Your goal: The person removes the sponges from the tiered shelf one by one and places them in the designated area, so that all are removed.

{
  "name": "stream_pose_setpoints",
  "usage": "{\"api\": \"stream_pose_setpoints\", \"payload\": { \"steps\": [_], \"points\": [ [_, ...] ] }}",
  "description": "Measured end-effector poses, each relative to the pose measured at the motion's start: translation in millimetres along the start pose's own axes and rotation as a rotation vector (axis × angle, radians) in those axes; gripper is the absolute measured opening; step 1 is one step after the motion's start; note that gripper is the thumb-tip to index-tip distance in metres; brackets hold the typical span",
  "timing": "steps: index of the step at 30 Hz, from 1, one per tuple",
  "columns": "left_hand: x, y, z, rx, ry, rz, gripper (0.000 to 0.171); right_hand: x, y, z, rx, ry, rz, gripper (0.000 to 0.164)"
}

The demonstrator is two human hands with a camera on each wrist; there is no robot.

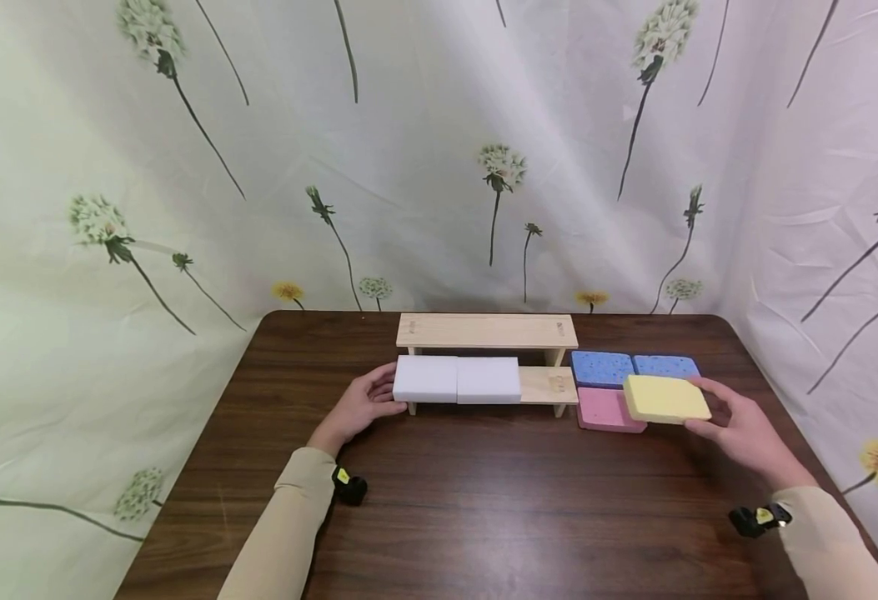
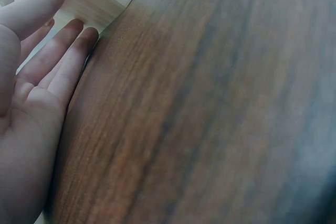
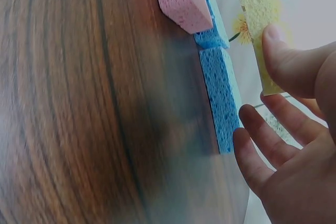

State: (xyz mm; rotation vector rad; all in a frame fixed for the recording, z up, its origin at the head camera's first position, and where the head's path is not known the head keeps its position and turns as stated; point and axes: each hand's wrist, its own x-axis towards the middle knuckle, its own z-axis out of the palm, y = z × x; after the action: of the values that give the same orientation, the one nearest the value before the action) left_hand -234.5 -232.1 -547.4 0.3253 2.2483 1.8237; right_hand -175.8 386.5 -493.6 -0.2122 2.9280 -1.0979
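My right hand (image 1: 750, 429) pinches a yellow sponge (image 1: 666, 397) by its right end, thumb on one face, raised over the other sponges. In the right wrist view the lower fingers are loosely bent below the yellow sponge (image 3: 257, 19). A pink sponge (image 1: 605, 410) and two blue sponges (image 1: 602, 367) lie together beneath it. My left hand (image 1: 356, 408) is at the left end of a two-tier wooden shelf (image 1: 487, 331), its fingers stretched toward the shelf's end panel (image 2: 86, 3). Two white sponge blocks (image 1: 425, 379) sit side by side on the lower tier.
The lower tier's right end shows bare wood (image 1: 547, 385), close to the sponges. A brown wooden table (image 1: 484, 500) carries everything, and a flower-printed curtain (image 1: 423, 167) hangs behind it and along the sides.
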Motion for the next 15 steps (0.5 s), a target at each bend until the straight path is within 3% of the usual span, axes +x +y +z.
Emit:
{"api": "stream_pose_setpoints", "payload": {
  "steps": [15],
  "points": [
    [-1.1,1.8,0.5,0.006,0.002,-0.001,0.081,-14,18,-8,-0.054,0.043,-0.012,0.073]
  ]
}}
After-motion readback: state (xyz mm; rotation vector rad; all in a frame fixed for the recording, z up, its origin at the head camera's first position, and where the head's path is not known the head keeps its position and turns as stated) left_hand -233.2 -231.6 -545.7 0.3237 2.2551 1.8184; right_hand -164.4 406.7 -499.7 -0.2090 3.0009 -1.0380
